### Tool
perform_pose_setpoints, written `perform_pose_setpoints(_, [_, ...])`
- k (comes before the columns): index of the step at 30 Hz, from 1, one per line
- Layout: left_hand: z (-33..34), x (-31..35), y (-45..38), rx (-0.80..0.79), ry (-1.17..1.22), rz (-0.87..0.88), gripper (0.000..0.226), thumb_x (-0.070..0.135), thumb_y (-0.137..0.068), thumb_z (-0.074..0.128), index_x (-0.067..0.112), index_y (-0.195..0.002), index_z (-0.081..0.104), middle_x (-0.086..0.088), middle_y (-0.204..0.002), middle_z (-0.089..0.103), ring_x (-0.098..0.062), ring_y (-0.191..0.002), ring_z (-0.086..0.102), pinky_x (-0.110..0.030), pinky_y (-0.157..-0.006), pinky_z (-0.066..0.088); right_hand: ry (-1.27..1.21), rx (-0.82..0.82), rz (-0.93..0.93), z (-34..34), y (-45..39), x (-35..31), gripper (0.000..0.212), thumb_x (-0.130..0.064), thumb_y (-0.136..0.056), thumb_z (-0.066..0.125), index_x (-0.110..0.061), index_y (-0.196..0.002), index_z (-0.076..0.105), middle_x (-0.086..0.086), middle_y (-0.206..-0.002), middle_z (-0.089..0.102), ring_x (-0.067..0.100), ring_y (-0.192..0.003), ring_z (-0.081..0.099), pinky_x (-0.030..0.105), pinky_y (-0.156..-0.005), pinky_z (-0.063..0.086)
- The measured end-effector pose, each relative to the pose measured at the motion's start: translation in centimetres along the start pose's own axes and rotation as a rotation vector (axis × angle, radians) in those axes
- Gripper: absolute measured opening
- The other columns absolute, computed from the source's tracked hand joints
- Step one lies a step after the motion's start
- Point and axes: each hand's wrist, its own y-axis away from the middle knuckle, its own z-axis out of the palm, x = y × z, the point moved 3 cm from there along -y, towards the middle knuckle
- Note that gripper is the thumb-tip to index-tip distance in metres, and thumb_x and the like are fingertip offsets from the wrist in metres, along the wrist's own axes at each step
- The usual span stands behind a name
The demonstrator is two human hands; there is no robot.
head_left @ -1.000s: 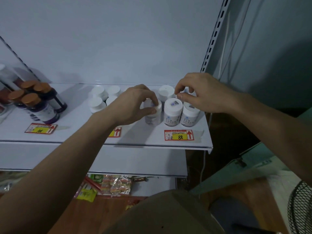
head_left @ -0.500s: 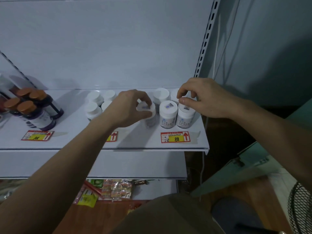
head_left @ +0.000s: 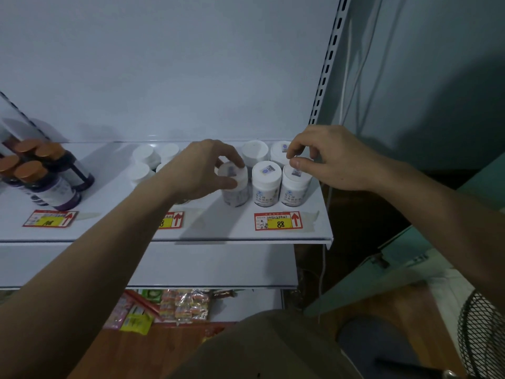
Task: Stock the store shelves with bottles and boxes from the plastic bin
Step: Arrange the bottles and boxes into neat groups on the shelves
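Little moved since 1 s ago: left hand [head_left: 202,170] still grips leftmost front bottle [head_left: 235,184] by cap; right hand [head_left: 328,160], fingers curled, thumb on right front bottle [head_left: 294,184] cap, grip unclear.

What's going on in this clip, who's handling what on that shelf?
A person is arranging white-capped bottles on the right end of a white shelf. The left hand grips the cap of the leftmost front bottle, which stands on the shelf. The right hand has fingers curled at the cap of the rightmost front bottle, seemingly pinching it. A middle bottle stands untouched between them, above the price tag marked 88. Dark bottles with orange caps stand farther left.
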Motion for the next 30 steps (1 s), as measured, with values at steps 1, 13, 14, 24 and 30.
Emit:
perform_pose_setpoints(1, [-0.2, 0.0, 0.1, -0.013, 0.016, 0.018, 0.031, 0.030, -0.080, 0.081, 0.037, -0.107, 0.068, 0.009, -0.119, 0.062, -0.010, -0.102, 0.063, -0.041, -0.088, 0.056, -0.002, 0.000, 0.000, 0.0, 0.0, 0.0, 0.021, -0.039, -0.096, 0.060, -0.026, -0.111, 0.068, -0.008, -0.107, 0.062, 0.007, -0.084, 0.056, 0.032, -0.075, 0.049])
perform_pose_setpoints(13, [0.2, -0.4, -0.8, 0.054, -0.013, -0.021, 0.038, 0.037, -0.080, 0.081, 0.030, -0.116, 0.069, 0.007, -0.118, 0.064, -0.015, -0.093, 0.063, -0.036, -0.082, 0.053, -0.013, -0.040, 0.029, 0.1, 0.4, 0.4, 0.032, -0.045, -0.085, 0.074, -0.032, -0.113, 0.065, -0.014, -0.103, 0.058, 0.004, -0.073, 0.056, 0.023, -0.070, 0.046])
perform_pose_setpoints(14, [0.3, -0.6, -0.8, 0.043, -0.007, -0.017, 0.038, 0.036, -0.080, 0.081, 0.030, -0.116, 0.070, 0.007, -0.119, 0.064, -0.014, -0.094, 0.063, -0.036, -0.083, 0.053, -0.012, -0.044, 0.031, 0.2, 0.4, 0.5, 0.033, -0.046, -0.084, 0.075, -0.033, -0.112, 0.065, -0.015, -0.102, 0.057, 0.003, -0.073, 0.055, 0.024, -0.069, 0.045])
perform_pose_setpoints(24, [0.9, -0.8, -0.8, 0.052, 0.042, 0.001, 0.036, 0.039, -0.078, 0.082, 0.033, -0.113, 0.072, 0.011, -0.115, 0.066, -0.008, -0.090, 0.065, -0.030, -0.077, 0.050, 0.040, -0.108, 0.097, 1.1, 0.4, 0.6, 0.043, -0.048, -0.078, 0.081, -0.034, -0.116, 0.065, -0.010, -0.112, 0.056, 0.002, -0.078, 0.052, 0.026, -0.072, 0.044])
perform_pose_setpoints(30, [0.9, -0.5, -0.3, 0.061, 0.037, 0.014, 0.036, 0.039, -0.079, 0.081, 0.031, -0.113, 0.072, 0.013, -0.111, 0.064, -0.010, -0.091, 0.063, -0.029, -0.077, 0.049, 0.026, -0.125, 0.110, 1.0, 0.6, 0.4, 0.043, -0.045, -0.078, 0.081, -0.036, -0.116, 0.064, -0.010, -0.118, 0.057, 0.007, -0.086, 0.058, 0.035, -0.081, 0.053])
